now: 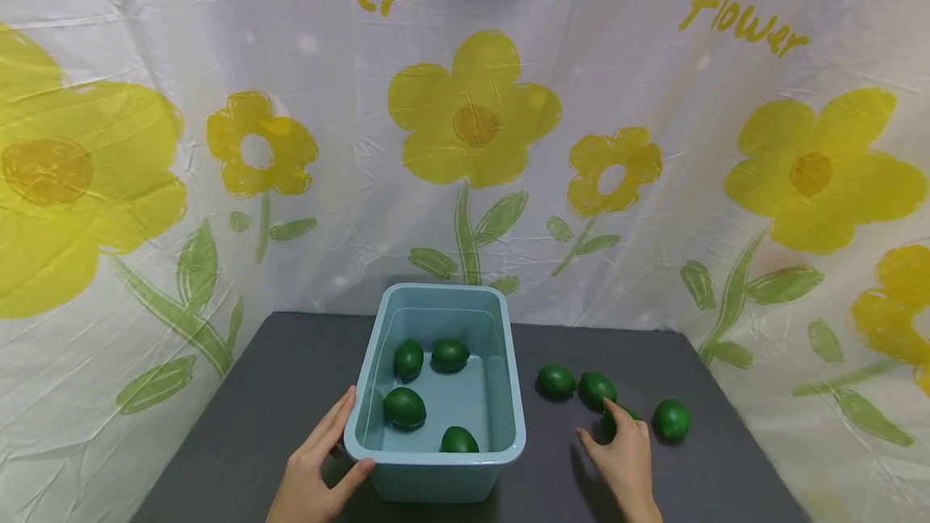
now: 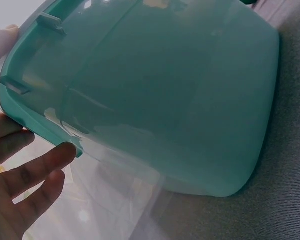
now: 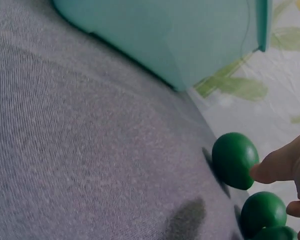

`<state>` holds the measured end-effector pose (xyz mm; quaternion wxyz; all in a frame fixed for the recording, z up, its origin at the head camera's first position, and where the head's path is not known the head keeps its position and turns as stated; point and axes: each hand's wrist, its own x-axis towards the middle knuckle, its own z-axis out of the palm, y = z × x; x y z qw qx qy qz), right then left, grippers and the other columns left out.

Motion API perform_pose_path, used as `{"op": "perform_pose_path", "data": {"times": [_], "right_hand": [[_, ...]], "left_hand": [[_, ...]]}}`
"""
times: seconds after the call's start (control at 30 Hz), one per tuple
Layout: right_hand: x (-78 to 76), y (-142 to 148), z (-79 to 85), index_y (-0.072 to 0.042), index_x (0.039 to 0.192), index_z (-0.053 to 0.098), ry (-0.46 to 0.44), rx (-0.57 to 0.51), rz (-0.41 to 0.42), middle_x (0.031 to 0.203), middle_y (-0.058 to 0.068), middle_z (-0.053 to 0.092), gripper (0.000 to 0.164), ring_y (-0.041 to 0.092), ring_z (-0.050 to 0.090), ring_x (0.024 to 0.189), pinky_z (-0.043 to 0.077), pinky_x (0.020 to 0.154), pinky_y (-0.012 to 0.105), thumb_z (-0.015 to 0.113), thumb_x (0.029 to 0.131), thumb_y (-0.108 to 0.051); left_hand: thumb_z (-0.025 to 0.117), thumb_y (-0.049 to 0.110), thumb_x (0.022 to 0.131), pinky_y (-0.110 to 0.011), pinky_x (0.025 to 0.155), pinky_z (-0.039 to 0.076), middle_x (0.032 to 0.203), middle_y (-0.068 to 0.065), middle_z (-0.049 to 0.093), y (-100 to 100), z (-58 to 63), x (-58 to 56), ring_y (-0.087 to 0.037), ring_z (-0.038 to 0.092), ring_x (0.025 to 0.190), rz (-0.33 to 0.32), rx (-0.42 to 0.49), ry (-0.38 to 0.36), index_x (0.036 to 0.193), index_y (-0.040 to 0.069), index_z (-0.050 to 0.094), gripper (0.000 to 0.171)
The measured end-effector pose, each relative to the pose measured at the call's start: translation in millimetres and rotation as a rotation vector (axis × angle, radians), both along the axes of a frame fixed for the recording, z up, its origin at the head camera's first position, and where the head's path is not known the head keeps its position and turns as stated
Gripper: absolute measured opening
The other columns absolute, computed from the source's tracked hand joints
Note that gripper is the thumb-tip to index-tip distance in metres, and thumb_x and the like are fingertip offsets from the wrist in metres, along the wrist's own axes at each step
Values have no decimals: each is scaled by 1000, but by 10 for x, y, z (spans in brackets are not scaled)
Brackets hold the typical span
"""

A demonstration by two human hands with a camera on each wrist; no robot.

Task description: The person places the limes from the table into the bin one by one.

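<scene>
A light blue plastic bin stands on the dark table with several green limes inside. My left hand rests at its near left corner, thumb by the front rim and fingers along the left side. In the left wrist view, loosely bent fingers lie beside the bin's rim. On the right, my right hand reaches over a partly hidden lime, thumb and index finger spread apart. Around it lie a lime touching its neighbour, another lime farther left, and one lime to the right.
The dark grey cloth-covered table ends at a white curtain printed with yellow flowers. That curtain hangs behind the bin and along both sides.
</scene>
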<state>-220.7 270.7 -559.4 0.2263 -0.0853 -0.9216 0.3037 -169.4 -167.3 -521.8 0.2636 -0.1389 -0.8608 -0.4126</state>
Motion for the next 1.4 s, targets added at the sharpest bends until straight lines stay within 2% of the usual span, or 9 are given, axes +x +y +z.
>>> {"op": "perform_pose_path", "data": {"times": [0.17, 0.33, 0.43, 0.63, 0.97, 1.17, 1.4], "right_hand": [[-35, 3, -22, 10, 136, 64, 85, 17, -37, 135, 33, 65, 73, 45, 55, 108, 48, 89, 60, 95, 73, -11], [-110, 47, -47, 11, 140, 61, 181, 72, -55, 140, 33, 62, 83, 48, 54, 104, 45, 86, 59, 98, 67, -6], [-158, 89, -69, 10, 143, 58, 166, 85, -61, 143, 32, 60, 87, 49, 53, 106, 45, 86, 60, 98, 68, -6], [-220, 172, -113, 8, 145, 57, 94, 96, -80, 146, 28, 59, 84, 50, 50, 112, 46, 89, 63, 94, 72, -7], [-345, 190, -150, 8, 142, 61, 68, 156, -45, 141, 29, 63, 76, 48, 52, 112, 45, 87, 63, 94, 75, -8], [-428, 198, -160, 8, 137, 64, 45, 209, -44, 134, 28, 67, 70, 46, 53, 108, 44, 88, 60, 94, 77, -11], [-513, 243, -143, 12, 135, 64, 94, 304, -25, 129, 30, 68, 72, 51, 54, 106, 46, 82, 62, 95, 72, -4]], "left_hand": [[89, 21, 87, -27, 64, 53, 158, -10, 55, 6, 7, -1, -6, 60, 107, 0, 3, -2, 161, 17, 49, 84], [89, 22, 87, -27, 64, 52, 158, -10, 55, 9, 16, -1, -6, 60, 106, -2, 4, 0, 162, 19, 48, 85], [89, 21, 86, -26, 64, 52, 158, -10, 55, 2, 11, -2, -5, 60, 107, -10, 7, 10, 162, 18, 48, 86], [89, 19, 86, -26, 64, 52, 159, -11, 54, -11, 1, -2, -3, 59, 108, -21, 13, 22, 162, 18, 48, 87], [89, 20, 87, -28, 64, 54, 159, -13, 54, -9, -13, 5, -4, 60, 110, -27, 1, 29, 162, 16, 47, 86], [88, 22, 87, -28, 66, 54, 158, -12, 54, -10, -31, 2, -7, 61, 111, -1, -14, -4, 162, 16, 47, 86], [89, 22, 87, -28, 65, 54, 158, -11, 55, -4, -27, -2, -8, 62, 109, 11, -10, -17, 162, 16, 48, 86]]}}
